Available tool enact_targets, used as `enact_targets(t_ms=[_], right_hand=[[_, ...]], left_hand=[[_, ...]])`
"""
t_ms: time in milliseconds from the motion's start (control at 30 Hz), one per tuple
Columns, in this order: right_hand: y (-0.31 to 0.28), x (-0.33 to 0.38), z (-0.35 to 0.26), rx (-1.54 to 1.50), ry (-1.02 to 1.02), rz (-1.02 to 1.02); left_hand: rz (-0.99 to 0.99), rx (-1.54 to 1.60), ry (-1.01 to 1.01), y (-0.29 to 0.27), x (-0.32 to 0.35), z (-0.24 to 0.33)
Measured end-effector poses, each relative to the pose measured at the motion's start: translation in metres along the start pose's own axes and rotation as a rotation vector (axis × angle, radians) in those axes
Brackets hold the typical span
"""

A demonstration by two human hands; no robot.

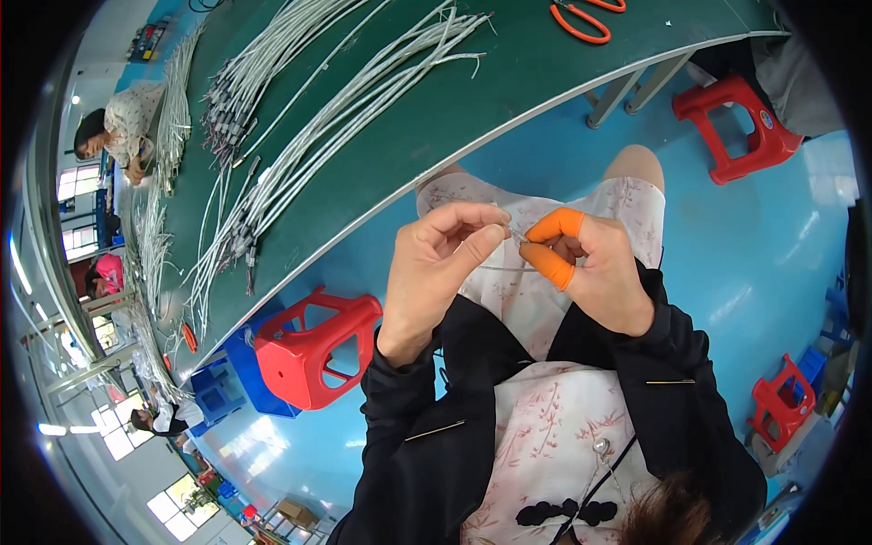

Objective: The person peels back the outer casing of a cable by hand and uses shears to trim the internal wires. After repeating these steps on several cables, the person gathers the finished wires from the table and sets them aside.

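Observation:
My two hands meet over my lap, fingertips together. My left hand (440, 263) pinches one end of a thin pale wire (505, 268) between thumb and forefinger. My right hand (595, 268) wears orange finger cots on thumb and forefinger and pinches a small metal tip (518, 236) of the same wire. The fingertips of both hands almost touch. The wire is very fine, and most of it is hidden by my fingers. Black sleeves cover both forearms.
A long green worktable (509, 82) carries bundles of white cables (345, 109) and orange scissors (581, 18). Red plastic stools stand at left (313, 350), upper right (736, 123) and lower right (779, 404). Other people work at far left (123, 123). The floor is blue.

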State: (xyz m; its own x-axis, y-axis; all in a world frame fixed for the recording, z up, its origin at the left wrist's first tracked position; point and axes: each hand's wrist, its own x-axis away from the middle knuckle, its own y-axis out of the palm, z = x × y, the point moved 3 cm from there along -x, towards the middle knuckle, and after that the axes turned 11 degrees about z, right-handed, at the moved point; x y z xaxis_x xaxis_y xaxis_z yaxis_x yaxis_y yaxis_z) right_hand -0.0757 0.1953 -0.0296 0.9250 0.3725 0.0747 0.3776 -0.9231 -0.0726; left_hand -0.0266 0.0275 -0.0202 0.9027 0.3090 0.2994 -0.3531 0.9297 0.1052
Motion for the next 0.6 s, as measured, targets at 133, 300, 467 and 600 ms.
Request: enact_targets(t_ms=[133,300,467,600], right_hand=[[0.0,0.0,-0.003,0.12,-0.084,-0.027],[0.001,0.0,-0.005,0.147,-0.125,-0.017],[0.007,0.001,-0.001,0.174,-0.195,0.096],[0.011,0.0,0.005,0.229,-0.318,0.237]], left_hand=[[-0.017,-0.013,-0.004,-0.003,-0.001,-0.001],[-0.014,0.003,-0.003,-0.001,0.0,0.0],[0.066,0.06,0.01,0.003,0.002,-0.004],[0.156,0.154,0.003,0.012,0.001,-0.016]])
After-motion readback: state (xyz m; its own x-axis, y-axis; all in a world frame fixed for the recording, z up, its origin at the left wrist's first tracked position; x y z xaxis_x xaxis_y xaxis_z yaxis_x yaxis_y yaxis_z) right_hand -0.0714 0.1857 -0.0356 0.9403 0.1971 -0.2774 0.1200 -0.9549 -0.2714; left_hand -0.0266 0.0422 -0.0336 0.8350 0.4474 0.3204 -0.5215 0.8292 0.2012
